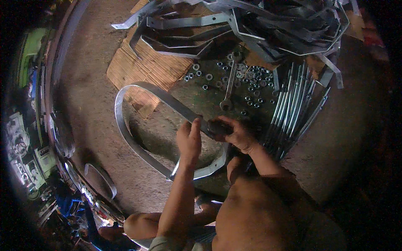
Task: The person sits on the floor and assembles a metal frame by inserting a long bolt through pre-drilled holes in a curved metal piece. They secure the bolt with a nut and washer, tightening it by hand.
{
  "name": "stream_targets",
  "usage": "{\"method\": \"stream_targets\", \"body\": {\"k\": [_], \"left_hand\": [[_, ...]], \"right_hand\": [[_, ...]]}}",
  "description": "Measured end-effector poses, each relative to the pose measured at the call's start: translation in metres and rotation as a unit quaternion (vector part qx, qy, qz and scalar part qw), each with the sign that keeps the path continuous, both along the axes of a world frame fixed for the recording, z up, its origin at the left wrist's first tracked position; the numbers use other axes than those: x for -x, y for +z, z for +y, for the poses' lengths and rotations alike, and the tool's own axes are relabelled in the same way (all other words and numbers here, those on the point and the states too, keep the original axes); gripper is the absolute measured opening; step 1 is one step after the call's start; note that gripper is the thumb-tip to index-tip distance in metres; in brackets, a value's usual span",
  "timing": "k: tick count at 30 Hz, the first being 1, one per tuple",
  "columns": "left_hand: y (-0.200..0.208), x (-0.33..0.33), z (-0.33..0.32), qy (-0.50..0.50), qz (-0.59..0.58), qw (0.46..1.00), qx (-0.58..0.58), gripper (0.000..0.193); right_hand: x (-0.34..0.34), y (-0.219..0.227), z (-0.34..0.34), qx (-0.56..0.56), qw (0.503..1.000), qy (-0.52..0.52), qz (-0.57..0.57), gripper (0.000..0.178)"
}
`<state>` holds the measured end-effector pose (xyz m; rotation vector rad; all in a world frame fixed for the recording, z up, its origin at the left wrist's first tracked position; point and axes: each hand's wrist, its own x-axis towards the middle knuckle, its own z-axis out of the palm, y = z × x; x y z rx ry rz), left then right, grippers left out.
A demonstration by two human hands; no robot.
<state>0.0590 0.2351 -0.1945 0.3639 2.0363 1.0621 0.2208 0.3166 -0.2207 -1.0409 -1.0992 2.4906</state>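
A bent steel band (pixel 125 125) loops across the middle of the frame, resting on the dirt floor (pixel 92 75). The left hand (pixel 189 140) grips its upper strap, fingers curled; the right hand (pixel 234 133) pinches a dark piece against it. Above lie a spanner (pixel 229 85), scattered nuts (pixel 251 79), threaded rods (pixel 293 108) and stacked brackets (pixel 268 25).

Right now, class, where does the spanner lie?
In the head view, the spanner lies on the ground ahead of both hands, among the scattered nuts, left of the bundle of threaded rods and below the heap of metal brackets.
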Motion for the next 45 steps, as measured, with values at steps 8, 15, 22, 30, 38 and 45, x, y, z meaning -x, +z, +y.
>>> {"method": "stream_targets", "body": {"k": [8,15,22,30,38,45], "left_hand": [[0.019,0.03,0.009,-0.001,-0.329,0.942,-0.058,0.034],[-0.001,0.029,0.001,-0.043,-0.346,0.932,-0.1,0.035],[0.004,0.027,-0.005,-0.044,-0.331,0.935,-0.115,0.039],[0.03,0.028,-0.018,0.007,-0.284,0.953,-0.104,0.048],[0.047,0.042,-0.042,0.02,-0.242,0.956,-0.167,0.066],[0.093,0.061,-0.073,0.062,-0.25,0.93,-0.262,0.082]], "right_hand": [[0.0,-0.002,-0.001,0.066,0.997,0.001,-0.042,0.046],[-0.003,-0.007,-0.004,0.049,0.996,-0.002,-0.071,0.046],[0.008,0.008,-0.012,-0.026,0.99,0.006,-0.142,0.05],[0.028,0.049,-0.014,-0.159,0.965,0.108,-0.179,0.055],[0.044,0.087,-0.008,-0.209,0.963,0.159,-0.067,0.064],[0.069,0.122,-0.002,-0.319,0.916,0.238,0.048,0.066]]}}
